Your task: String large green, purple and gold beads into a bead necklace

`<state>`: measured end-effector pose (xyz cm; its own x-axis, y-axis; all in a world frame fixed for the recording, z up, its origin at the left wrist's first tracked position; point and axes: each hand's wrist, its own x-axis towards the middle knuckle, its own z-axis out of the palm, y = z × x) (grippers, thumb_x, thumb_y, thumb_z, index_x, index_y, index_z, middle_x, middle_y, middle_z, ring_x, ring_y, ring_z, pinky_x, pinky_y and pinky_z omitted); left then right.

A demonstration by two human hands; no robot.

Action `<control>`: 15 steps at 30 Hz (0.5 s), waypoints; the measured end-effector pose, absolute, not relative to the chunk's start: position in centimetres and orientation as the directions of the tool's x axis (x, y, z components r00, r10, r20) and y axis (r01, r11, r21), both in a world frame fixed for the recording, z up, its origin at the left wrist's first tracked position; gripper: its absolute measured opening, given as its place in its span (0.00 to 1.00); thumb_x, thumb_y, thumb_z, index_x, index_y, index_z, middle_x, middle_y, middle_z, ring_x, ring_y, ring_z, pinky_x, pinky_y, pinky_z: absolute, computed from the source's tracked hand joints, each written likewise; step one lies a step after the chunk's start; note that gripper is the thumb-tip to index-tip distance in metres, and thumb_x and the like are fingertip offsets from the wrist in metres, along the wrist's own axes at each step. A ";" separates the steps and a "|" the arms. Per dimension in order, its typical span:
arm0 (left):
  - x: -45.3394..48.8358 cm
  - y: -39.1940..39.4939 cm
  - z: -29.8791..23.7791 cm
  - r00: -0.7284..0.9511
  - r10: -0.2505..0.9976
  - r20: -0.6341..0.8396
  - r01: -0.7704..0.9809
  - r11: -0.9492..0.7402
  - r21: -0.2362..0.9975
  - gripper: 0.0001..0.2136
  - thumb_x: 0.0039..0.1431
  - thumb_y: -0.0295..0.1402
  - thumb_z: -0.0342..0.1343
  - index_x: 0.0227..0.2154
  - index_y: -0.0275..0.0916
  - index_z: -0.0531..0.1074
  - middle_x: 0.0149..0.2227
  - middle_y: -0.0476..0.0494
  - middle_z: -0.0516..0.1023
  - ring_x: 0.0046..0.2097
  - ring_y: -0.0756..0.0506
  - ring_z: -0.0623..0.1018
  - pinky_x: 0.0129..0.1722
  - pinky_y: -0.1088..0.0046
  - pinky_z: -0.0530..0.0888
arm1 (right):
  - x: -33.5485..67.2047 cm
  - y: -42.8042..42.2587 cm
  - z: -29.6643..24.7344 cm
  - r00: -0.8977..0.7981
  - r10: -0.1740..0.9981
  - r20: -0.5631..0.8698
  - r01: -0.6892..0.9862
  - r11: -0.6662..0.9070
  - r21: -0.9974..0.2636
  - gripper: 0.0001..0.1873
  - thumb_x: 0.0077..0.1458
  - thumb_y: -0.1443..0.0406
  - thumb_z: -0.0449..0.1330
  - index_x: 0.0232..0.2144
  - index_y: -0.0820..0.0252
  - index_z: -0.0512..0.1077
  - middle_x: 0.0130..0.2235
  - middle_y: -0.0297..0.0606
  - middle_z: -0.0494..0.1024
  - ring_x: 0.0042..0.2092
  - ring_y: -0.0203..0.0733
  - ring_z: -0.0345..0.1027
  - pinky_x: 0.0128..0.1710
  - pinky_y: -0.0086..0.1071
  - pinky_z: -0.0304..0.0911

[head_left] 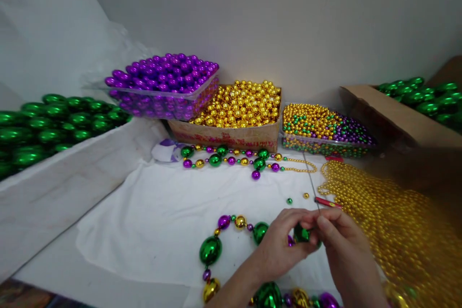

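Both hands meet at the lower right, above a strand of large shiny beads. My left hand (285, 240) is closed around a green bead (301, 234) of that strand. My right hand (346, 240) pinches with thumb and forefinger against the left fingertips; what lies between them is too small to make out. A thin grey line (311, 178) runs up from the fingertips, and I cannot tell whether it is a wire. The bead strand (210, 250) curves over the white cloth, with green, gold and purple beads. A red lighter-like stick (327, 202) lies just beyond my right hand.
Behind stand a tub of purple beads (162, 98), a cardboard box (231, 135) of gold beads and a tub of small mixed beads (321, 144). A finished-looking necklace (231, 160) lies before them. Gold bead chains (393, 216) heap at right; green beads (54, 125) fill a left box.
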<state>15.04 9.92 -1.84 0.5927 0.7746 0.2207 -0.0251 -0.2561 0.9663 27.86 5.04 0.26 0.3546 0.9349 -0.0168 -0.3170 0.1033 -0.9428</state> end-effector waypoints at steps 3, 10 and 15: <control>15.2 10.1 -1.6 0.610 0.754 0.244 -0.037 -0.281 0.959 0.18 0.49 0.28 0.64 0.45 0.40 0.71 0.46 0.44 0.74 0.49 0.45 0.72 0.51 0.69 0.68 | 27.9 5.2 0.7 0.361 0.933 -0.016 -0.395 0.137 -0.908 0.07 0.51 0.60 0.64 0.27 0.58 0.74 0.29 0.36 0.76 0.27 0.33 0.65 0.28 0.27 0.63; 15.8 10.7 -1.7 0.640 0.716 0.280 0.050 -0.402 0.914 0.19 0.46 0.24 0.62 0.44 0.39 0.70 0.42 0.44 0.71 0.47 0.45 0.70 0.48 0.70 0.67 | 28.9 4.8 1.6 0.517 0.855 0.019 -0.389 0.256 -0.885 0.06 0.51 0.65 0.65 0.26 0.59 0.70 0.33 0.36 0.74 0.32 0.33 0.67 0.26 0.22 0.62; 16.4 10.8 -2.5 0.674 0.713 0.196 0.164 -0.403 0.901 0.21 0.45 0.27 0.62 0.46 0.42 0.70 0.44 0.44 0.67 0.46 0.45 0.71 0.48 0.70 0.69 | 30.5 3.4 2.7 0.587 0.809 0.022 -0.333 0.267 -0.904 0.06 0.51 0.66 0.64 0.28 0.58 0.69 0.33 0.36 0.73 0.31 0.32 0.65 0.28 0.22 0.63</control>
